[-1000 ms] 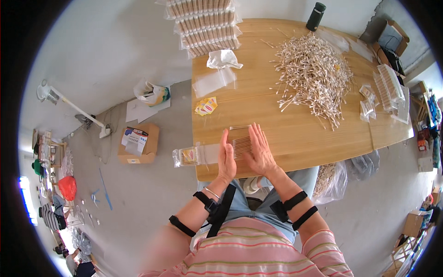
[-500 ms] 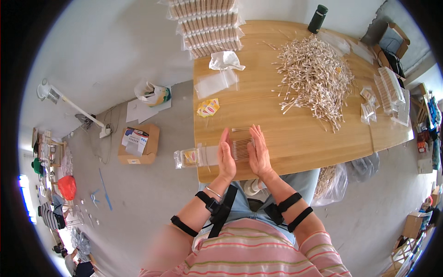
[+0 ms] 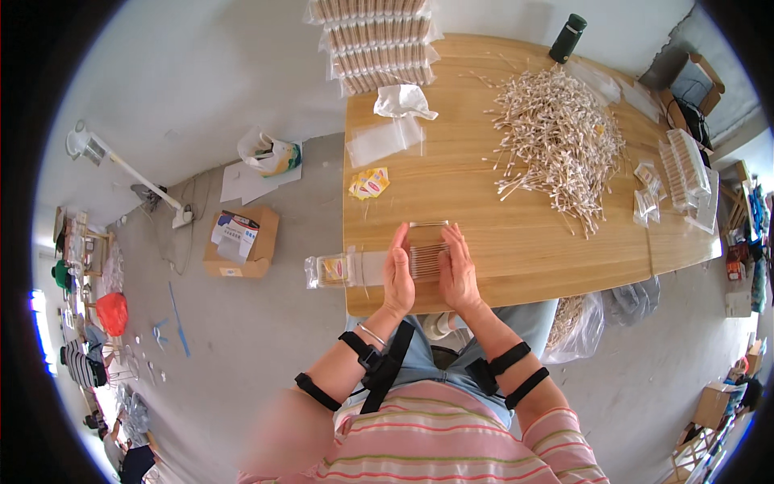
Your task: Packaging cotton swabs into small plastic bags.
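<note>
A row of cotton swabs (image 3: pixel 427 261) lies side by side on the wooden table, near its front edge. Along the row's left ends stands my left hand (image 3: pixel 398 273), palm inward and fingers stretched out. My right hand (image 3: pixel 459 270) flanks the right ends with straight fingers, its palm facing the left one. One swab (image 3: pixel 428 223) lies apart, level with my fingertips. To the left, a clear plastic sleeve (image 3: pixel 367 269) leads to a small packet (image 3: pixel 331 271) with a yellow card inside, overhanging the table's left edge.
A large heap of loose swabs (image 3: pixel 559 137) covers the table's right half. Stacked swab packs (image 3: pixel 377 48) stand at the back left, near empty clear bags (image 3: pixel 383 143) and yellow cards (image 3: pixel 369 184). A dark green bottle (image 3: pixel 568 39) is at the back edge.
My right palm has eased slightly away from the row, so more of the swabs shows between my hands. The whole view has shifted a little.
</note>
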`<state>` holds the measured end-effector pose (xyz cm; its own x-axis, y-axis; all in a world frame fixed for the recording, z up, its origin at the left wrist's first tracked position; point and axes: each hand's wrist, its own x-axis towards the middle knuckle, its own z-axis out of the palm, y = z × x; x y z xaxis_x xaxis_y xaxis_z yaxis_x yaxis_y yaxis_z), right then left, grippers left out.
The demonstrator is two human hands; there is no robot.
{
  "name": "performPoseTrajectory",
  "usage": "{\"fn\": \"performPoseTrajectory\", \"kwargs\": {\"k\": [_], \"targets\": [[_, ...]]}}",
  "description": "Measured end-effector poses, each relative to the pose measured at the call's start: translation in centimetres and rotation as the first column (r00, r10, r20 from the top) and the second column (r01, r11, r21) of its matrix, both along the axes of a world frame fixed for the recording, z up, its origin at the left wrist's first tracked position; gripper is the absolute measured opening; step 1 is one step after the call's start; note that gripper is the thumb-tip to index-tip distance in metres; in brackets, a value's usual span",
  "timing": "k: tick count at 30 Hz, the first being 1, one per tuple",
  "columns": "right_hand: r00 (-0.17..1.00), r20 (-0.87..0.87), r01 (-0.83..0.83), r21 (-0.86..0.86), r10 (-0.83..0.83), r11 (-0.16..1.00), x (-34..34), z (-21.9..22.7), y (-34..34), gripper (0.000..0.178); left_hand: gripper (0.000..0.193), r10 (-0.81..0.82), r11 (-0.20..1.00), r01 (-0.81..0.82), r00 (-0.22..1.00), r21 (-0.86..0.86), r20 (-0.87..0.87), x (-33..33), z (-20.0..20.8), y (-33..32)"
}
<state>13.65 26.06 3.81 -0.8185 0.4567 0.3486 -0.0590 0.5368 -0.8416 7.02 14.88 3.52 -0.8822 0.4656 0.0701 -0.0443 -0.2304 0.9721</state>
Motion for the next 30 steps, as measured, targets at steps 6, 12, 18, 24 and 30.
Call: {"fn": "performPoseTrajectory", "kwargs": {"k": [6,12,18,24,30], "targets": [[0.999,-0.031,-0.023,-0.171,0.018,0.985,-1.1,0.0,-0.9,0.037,0.077,-0.02,1.0,0.02,0.999,-0.025,-0.031,-0.1,-0.2,0.2],[0.997,0.063,-0.05,0.083,0.045,0.995,0.1,-0.1,0.2,0.049,0.077,-0.009,0.999,0.008,1.0,0.038,0.017,0.0,-0.6,0.1],[0.875,0.484,-0.318,0.552,0.014,0.771,2.0,1.0,-0.9,0.08,0.077,-0.025,0.998,0.019,0.996,0.062,0.082,0.0,-0.7,-0.1],[0.875,0.484,-0.312,0.594,-0.02,0.741,2.2,0.9,-1.1,0.084,0.076,-0.04,0.997,0.034,0.995,0.066,0.086,0.8,-0.7,-0.9],[0.878,0.476,-0.273,0.585,-0.05,0.764,2.0,0.5,-1.5,0.081,0.075,-0.057,0.998,0.053,0.995,0.04,0.083,0.8,-0.8,-0.3]]}}
